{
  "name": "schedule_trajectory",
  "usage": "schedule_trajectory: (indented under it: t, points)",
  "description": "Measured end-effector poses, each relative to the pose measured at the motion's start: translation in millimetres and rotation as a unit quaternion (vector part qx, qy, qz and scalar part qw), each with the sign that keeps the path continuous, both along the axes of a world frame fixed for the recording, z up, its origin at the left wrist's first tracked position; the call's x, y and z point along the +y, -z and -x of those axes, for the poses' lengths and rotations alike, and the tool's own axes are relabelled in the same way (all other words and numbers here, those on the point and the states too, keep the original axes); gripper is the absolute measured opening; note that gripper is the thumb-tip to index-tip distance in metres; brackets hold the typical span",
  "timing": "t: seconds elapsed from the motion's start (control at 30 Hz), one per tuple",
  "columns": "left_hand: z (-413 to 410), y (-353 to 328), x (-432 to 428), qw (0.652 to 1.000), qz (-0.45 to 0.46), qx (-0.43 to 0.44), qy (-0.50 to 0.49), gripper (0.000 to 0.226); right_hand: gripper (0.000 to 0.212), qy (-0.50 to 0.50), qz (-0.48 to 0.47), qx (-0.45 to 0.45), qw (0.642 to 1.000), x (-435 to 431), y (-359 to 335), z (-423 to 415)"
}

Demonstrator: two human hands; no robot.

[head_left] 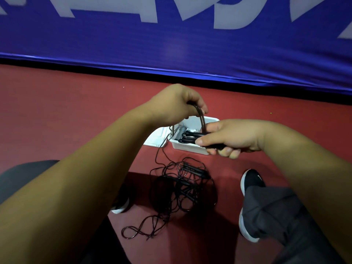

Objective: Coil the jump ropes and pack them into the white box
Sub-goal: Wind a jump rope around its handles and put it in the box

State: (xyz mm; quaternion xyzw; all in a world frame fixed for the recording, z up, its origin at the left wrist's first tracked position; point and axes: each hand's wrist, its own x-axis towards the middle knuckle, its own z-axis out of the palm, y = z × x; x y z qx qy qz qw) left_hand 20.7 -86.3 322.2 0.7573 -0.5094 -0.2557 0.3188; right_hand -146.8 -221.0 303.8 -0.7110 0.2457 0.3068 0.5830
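Fingers of the left hand (177, 105) curl round the top of a black jump rope loop (201, 119). Fingers and thumb of the right hand (234, 138) clamp its bunched lower end. Both are held over the white box (187, 148) on the red floor (76, 119). Tangled jump ropes (182, 187) lie nearer, between the shoes.

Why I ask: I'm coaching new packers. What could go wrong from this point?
1. The thin cord runs from by the white box into the tangled pile; pulling could tighten knots or tug the box.
2. The rope loop held by the left hand and right hand may spring open once released.
3. The pile lies between the shoes, so a foot might snag it.
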Motion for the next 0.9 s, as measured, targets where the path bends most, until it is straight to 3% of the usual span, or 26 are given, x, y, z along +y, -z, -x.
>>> schedule_trajectory:
  t: [0.23,0.33,0.4,0.5,0.67,0.77,0.9]
  points:
    - [3,-13,8,0.993,-0.058,-0.082,0.062,0.021,0.019,0.082,0.1,-0.05,0.99,-15,10,-2]
    - [2,-16,11,0.991,-0.106,-0.042,0.066,0.029,0.022,0.156,0.122,-0.09,0.976,-19,13,-4]
    - [3,-14,13,0.99,-0.128,-0.036,0.056,0.03,0.025,0.197,0.117,-0.11,0.967,-18,13,-6]
    - [6,-6,14,0.986,-0.165,-0.018,0.021,0.011,0.027,0.233,0.081,-0.128,0.961,-14,12,-9]
    - [14,13,9,0.958,-0.279,0.049,-0.048,0.031,0.03,0.269,0.027,-0.164,0.949,-3,7,-16]
    - [20,13,6,0.969,-0.219,0.084,-0.08,0.03,0.051,0.329,-0.009,-0.158,0.931,-3,5,-19]
    - [19,12,8,0.994,-0.08,0.014,-0.067,0.021,0.053,0.381,-0.055,-0.142,0.912,-11,7,-21]
